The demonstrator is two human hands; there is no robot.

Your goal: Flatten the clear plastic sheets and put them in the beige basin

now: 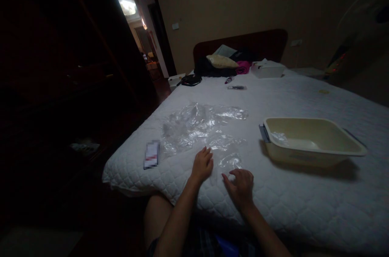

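Note:
My left hand rests at the near edge of a clear plastic bag, fingers stretched forward and a little bent. My right hand is just right of it, thumb and fingers apart in a C shape, close to the bag's near end. I see nothing held in either hand. Beyond them, more crumpled clear plastic bags lie spread over the white quilted bed. Whether the fingertips press on the plastic is hard to make out in the dim light.
A cream plastic basin with grey handles stands at the right, some clear plastic inside. A phone-like item with a blurred face lies at the left. Farther back are a white box, a pillow, dark cloth and a black bag.

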